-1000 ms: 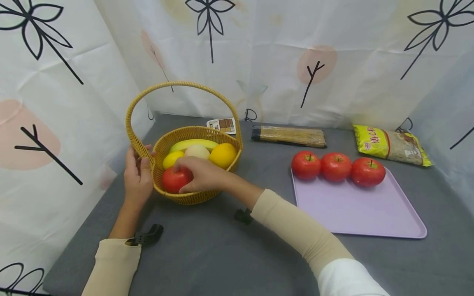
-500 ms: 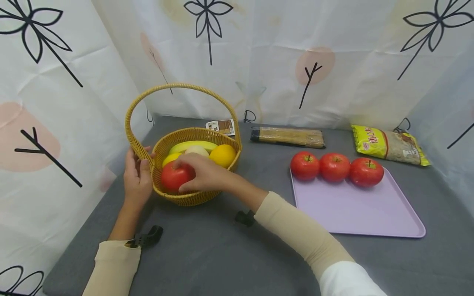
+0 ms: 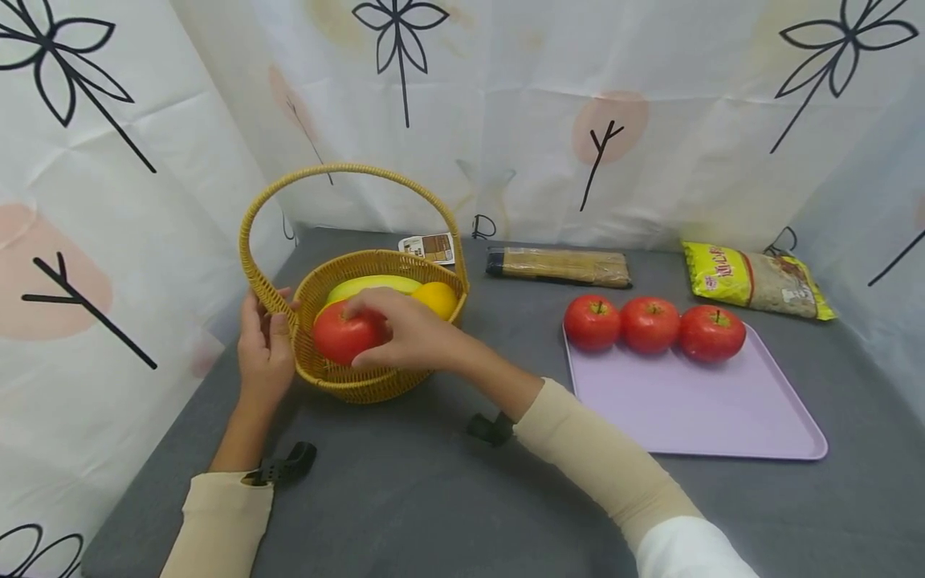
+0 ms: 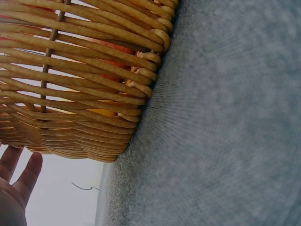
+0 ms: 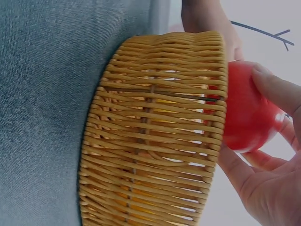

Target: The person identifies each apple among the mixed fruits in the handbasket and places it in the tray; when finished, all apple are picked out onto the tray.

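A red apple (image 3: 348,331) is gripped by my right hand (image 3: 412,333), with the thumb on the near side. It is held up at the rim level of a yellow wicker basket (image 3: 361,389). In the right wrist view, the apple (image 5: 251,108) stands partly above the basket's rim. My left hand (image 3: 266,353) holds the basket's left side at the foot of the tall handle (image 3: 347,168). Its fingertips touch the weave in the left wrist view. Inside the basket lie a banana (image 3: 368,285) and an orange-yellow round fruit (image 3: 437,299); the right hand and apple hide other contents.
Three red apples (image 3: 650,325) line the back edge of a lilac tray (image 3: 701,409) on the right. Behind are a bundle of thin sticks (image 3: 560,266), a yellow food bag (image 3: 755,281) and a small packet (image 3: 428,247). A patterned curtain (image 3: 520,120) encloses the grey table (image 3: 405,498).
My right hand has raised the apple from among the fruit in the basket. The pale round fruit is now covered from view. My left hand keeps its place on the basket.
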The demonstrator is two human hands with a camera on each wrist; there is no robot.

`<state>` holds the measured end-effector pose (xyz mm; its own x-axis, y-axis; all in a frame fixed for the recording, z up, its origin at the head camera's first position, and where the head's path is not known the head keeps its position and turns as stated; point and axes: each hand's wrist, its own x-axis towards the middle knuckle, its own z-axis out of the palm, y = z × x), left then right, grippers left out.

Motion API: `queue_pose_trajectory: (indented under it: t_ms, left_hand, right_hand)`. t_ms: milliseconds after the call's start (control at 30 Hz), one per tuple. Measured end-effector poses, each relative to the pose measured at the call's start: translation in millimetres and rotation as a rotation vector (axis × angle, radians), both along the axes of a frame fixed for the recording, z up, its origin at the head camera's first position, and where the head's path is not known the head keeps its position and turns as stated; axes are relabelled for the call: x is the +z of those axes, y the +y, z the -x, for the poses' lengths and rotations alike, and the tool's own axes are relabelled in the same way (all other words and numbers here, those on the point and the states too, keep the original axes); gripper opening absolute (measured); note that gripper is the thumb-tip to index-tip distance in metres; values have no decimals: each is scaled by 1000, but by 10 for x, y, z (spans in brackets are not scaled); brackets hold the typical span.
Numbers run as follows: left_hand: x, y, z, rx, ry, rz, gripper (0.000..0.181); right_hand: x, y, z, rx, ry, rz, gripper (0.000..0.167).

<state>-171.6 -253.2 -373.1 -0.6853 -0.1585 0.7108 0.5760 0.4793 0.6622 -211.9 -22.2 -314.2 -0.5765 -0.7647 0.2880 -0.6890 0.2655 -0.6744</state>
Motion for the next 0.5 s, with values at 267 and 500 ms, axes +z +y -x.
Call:
queue_pose_trajectory:
  t_ms: [267, 500]
  left_hand:
    - [-212, -155, 146, -30, 13, -22, 50]
    - [-168, -121, 113, -20, 14, -12, 51]
  right_hand:
    - [62, 163, -77, -6, -32, 57, 50]
    - [113, 300, -153, 9, -75, 119, 49]
